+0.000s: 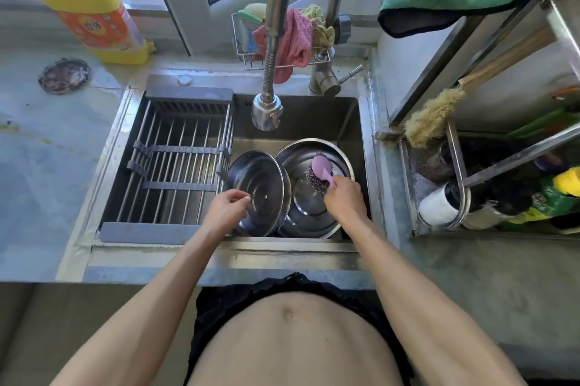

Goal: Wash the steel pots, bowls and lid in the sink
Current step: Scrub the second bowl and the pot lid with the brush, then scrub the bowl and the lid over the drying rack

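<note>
The person stands at the sink [361,147], both arms reaching down into it. The left hand [227,208] pinches the near rim of the steel lid [260,187], which stands tilted on edge against the drying rack [175,162] side of the basin. The right hand [343,194] grasps the pink handle of a scrubber [320,173], its wire ball pressed inside the big steel bowl [314,213] that lies just right of the lid, touching it. More steel seems to sit under the lid, but I cannot tell what. The tap [266,112] hangs above, and I see no water running.

What worries me is that lid. It is held by fingertips only, propped at a slant, and wet steel is slippery; a hard push of the scrubber on the bowl could knock it so it slides down and clatters onto whatever lies below. The bowl itself rests loose, so scrubbing one-handed may make it spin or skid. The yellow soap bottle [84,5] stands well apart on the surface [47,150], out of easy reach.
</note>
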### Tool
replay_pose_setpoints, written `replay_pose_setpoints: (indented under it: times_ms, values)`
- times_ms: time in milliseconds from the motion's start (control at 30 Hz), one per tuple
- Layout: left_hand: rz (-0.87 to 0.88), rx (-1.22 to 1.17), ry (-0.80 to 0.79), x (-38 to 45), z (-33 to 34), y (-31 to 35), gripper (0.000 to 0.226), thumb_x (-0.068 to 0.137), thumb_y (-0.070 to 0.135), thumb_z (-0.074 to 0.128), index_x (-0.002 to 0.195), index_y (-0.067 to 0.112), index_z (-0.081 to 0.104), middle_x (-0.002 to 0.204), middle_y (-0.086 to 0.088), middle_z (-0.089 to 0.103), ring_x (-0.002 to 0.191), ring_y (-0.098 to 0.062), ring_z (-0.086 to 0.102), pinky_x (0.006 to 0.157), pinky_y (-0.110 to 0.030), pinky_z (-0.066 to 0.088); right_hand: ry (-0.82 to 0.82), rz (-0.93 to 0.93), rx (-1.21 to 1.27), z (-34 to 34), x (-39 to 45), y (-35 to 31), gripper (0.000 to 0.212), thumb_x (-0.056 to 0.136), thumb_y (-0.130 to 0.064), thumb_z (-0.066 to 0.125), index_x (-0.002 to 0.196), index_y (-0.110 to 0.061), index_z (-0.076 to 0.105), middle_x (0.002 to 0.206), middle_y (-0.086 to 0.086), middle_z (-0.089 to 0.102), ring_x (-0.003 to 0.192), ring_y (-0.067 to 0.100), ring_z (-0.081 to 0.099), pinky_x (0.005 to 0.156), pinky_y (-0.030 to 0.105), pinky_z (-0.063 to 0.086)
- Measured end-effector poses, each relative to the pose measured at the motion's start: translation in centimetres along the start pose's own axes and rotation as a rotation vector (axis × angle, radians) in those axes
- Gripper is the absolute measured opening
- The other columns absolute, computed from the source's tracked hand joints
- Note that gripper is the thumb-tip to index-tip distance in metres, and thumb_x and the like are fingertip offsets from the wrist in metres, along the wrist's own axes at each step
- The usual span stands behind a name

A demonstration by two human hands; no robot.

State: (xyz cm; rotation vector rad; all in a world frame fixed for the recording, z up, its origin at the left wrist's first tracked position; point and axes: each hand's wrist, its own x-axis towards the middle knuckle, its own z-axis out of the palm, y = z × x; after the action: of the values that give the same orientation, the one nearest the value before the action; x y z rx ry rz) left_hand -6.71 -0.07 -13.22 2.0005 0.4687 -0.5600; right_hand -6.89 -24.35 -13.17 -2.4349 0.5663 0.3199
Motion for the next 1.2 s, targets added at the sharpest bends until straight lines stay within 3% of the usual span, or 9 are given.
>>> replay_pose_setpoints:
  times_ms: [200,333,400,567,667,733,833,967,1200]
  values:
    - [0.073,-0.106,-0.012,-1.4,-2.0,1.7,0.018,0.102,0.013,0.06,0.116,0.018,0.069,0.111,-0.008,0.073,0.101,-0.02,0.071,0.088,-0.033,0.059,-0.431,0.162,0.955,-0.3,-0.6,-1.6,0.027,0.097,0.0,0.043,0.11,-0.012,0.063,0.072,0.004,0.055,0.044,0.009,0.037,0.038,0.019,0.026]
    - [0.099,-0.293,-0.232,-1.3,-2.0,4.5,0.058,0.103,0.017,0.06,0.155,0.03,0.038,0.14,-0.004,0.057,0.122,-0.026,0.064,0.1,-0.044,0.056,-0.782,0.105,1.057,-1.2,-1.2,-2.1,0.021,0.097,-0.007,0.036,0.096,-0.013,0.057,0.065,0.002,0.044,0.043,0.011,0.033,0.036,0.02,0.027]
    - [0.071,-0.386,-0.334,-1.2,-1.6,5.5,0.064,0.104,0.019,0.06,0.159,0.032,0.03,0.141,-0.006,0.056,0.125,-0.03,0.063,0.101,-0.047,0.055,-0.826,0.07,0.978,-1.2,-1.4,-2.7,0.02,0.098,-0.016,0.035,0.098,-0.011,0.055,0.065,0.003,0.046,0.045,0.013,0.037,0.038,0.023,0.03]
    - [0.098,-0.314,-0.298,-1.7,-0.5,5.7,0.048,0.1,0.011,0.065,0.144,0.022,0.051,0.126,-0.019,0.065,0.112,-0.03,0.07,0.094,-0.043,0.06,-0.538,-0.181,0.56,-0.8,-1.8,-4.7,0.035,0.09,-0.055,0.057,0.114,-0.031,0.064,0.081,-0.013,0.071,0.066,0.01,0.063,0.051,0.026,0.045]
    - [0.087,-0.258,-0.296,-1.8,-0.9,5.2,0.053,0.101,0.013,0.064,0.149,0.025,0.047,0.132,-0.008,0.064,0.113,-0.024,0.068,0.089,-0.036,0.06,-0.423,-0.306,0.367,-1.1,-1.5,-5.1,0.019,0.09,-0.042,0.063,0.102,-0.03,0.07,0.081,-0.011,0.071,0.071,0.005,0.065,0.067,0.031,0.052]
    - [0.059,-0.184,-0.231,-1.6,-1.6,4.9,0.058,0.102,0.016,0.063,0.154,0.026,0.04,0.133,-0.003,0.059,0.119,-0.024,0.064,0.093,-0.038,0.057,-0.194,-0.367,0.181,-1.7,-1.1,-5.5,0.013,0.091,-0.041,0.059,0.093,-0.03,0.065,0.076,-0.01,0.064,0.072,0.011,0.061,0.069,0.034,0.048]
    - [0.04,-0.114,-0.088,-1.1,-3.3,4.1,0.05,0.101,0.023,0.063,0.149,0.021,0.048,0.128,-0.007,0.065,0.11,-0.024,0.068,0.096,-0.044,0.058,0.19,-0.445,-0.003,-1.8,-0.8,-5.3,0.031,0.095,-0.043,0.047,0.12,-0.027,0.055,0.093,0.002,0.066,0.081,0.023,0.061,0.068,0.037,0.052]
    - [0.054,-0.066,-0.051,-1.5,-4.8,3.2,0.029,0.101,0.026,0.063,0.128,0.015,0.065,0.114,-0.007,0.071,0.1,-0.02,0.07,0.076,-0.029,0.055,-0.173,-0.065,-0.538,-0.4,0.1,-4.3,0.036,0.099,-0.023,0.046,0.132,-0.015,0.056,0.12,0.011,0.065,0.108,0.031,0.062,0.078,0.035,0.048]
    - [0.029,-0.084,-0.008,-1.6,-7.9,1.1,0.019,0.105,0.023,0.056,0.12,0.017,0.067,0.11,-0.005,0.073,0.101,-0.021,0.07,0.073,-0.026,0.051,-0.189,-0.127,0.065,2.8,-1.1,-9.1,0.034,0.096,-0.039,0.042,0.102,-0.014,0.064,0.096,0.005,0.066,0.086,0.027,0.058,0.071,0.035,0.045]
